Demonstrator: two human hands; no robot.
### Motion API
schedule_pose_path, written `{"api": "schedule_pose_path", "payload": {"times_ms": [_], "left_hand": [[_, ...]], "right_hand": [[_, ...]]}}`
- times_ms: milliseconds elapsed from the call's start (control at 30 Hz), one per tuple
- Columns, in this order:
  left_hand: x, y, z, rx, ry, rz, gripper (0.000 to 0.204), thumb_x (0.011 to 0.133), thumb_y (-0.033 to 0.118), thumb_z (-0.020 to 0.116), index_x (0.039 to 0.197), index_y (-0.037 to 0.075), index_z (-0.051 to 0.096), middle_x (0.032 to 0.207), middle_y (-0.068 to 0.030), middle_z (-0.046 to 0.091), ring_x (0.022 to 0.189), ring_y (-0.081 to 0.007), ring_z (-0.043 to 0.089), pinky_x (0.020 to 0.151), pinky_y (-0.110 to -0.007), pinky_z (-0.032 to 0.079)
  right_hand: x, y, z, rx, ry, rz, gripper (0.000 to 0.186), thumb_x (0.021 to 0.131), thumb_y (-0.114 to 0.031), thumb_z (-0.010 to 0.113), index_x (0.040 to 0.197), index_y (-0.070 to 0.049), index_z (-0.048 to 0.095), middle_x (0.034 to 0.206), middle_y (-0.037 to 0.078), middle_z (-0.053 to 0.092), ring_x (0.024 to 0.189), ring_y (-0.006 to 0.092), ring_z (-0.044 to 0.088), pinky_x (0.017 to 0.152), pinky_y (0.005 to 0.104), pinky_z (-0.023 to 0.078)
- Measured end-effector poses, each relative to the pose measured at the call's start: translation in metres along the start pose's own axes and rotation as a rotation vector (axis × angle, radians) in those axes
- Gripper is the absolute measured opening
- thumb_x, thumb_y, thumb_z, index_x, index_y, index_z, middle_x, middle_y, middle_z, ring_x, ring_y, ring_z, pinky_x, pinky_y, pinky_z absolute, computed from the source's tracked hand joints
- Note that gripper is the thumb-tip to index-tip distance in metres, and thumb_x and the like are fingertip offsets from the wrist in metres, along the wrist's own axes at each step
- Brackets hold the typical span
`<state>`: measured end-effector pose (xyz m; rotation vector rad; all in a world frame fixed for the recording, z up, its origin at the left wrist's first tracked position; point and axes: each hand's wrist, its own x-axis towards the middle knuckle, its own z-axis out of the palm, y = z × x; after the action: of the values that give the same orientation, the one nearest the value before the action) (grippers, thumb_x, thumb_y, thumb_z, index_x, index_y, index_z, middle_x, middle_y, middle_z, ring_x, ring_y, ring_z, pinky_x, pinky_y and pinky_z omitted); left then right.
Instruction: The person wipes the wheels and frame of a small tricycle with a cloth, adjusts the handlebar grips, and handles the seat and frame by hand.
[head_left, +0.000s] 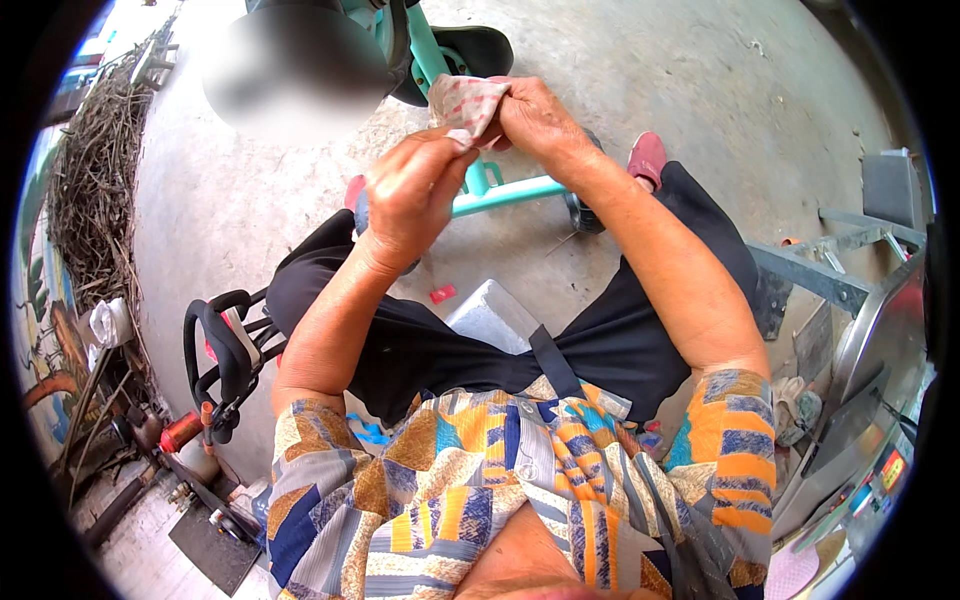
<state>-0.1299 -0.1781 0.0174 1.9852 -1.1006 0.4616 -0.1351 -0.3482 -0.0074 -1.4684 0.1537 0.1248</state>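
Both hands are raised in front of me at the top middle, over a teal wheeled frame (515,195) with a black seat (478,52). Between them is a small, thin, crumpled piece, whitish with red marks (468,100); whether it is cloth or a packet I cannot tell. My left hand (412,190) is closed, with thumb and finger pinching its lower edge. Bent fingers of my right hand (535,120) grip its right side, and some of those fingertips are hidden behind it.
A pale block (492,312) sits between my legs, near a red scrap (442,294). Left are a black-framed object (225,360) and a heap of sticks (95,190). A metal ladder-like frame (810,265) stands right. A blurred patch hides the area beside the teal frame.
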Motion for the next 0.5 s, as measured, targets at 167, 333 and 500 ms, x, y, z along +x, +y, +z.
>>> {"api": "schedule_pose_path", "payload": {"times_ms": [167,333,500], "left_hand": [[-0.005,-0.004,-0.004,-0.086,-0.006,-0.205,0.006,0.080,0.001,0.067,0.085,-0.001,0.063,0.080,-0.0125,0.067,0.070,-0.0211,0.066,0.063,-0.030,0.052],[-0.008,-0.026,-0.038,-0.307,0.353,-0.590,0.008,0.087,0.005,0.063,0.090,-0.001,0.058,0.078,-0.0078,0.062,0.066,-0.0131,0.059,0.065,-0.025,0.050],[0.015,-0.048,-0.040,-0.073,0.376,-0.492,0.067,0.069,0.024,0.085,0.119,0.003,0.045,0.108,-0.0102,0.053,0.100,-0.0204,0.056,0.089,-0.039,0.044]], "right_hand": [[0.020,-0.005,0.021,0.419,0.165,0.095,0.033,0.093,-0.023,0.040,0.103,-0.003,0.064,0.080,0.005,0.065,0.070,0.0159,0.063,0.062,0.0335,0.056],[0.054,-0.014,0.031,0.692,0.301,0.040,0.029,0.093,-0.024,0.041,0.098,-0.007,0.064,0.076,0.006,0.063,0.066,0.0164,0.063,0.058,0.0347,0.055],[0.091,-0.005,0.054,0.682,0.230,-0.080,0.024,0.088,-0.016,0.052,0.101,-0.004,0.068,0.063,0.005,0.059,0.053,0.0137,0.058,0.046,0.0260,0.048]]}}
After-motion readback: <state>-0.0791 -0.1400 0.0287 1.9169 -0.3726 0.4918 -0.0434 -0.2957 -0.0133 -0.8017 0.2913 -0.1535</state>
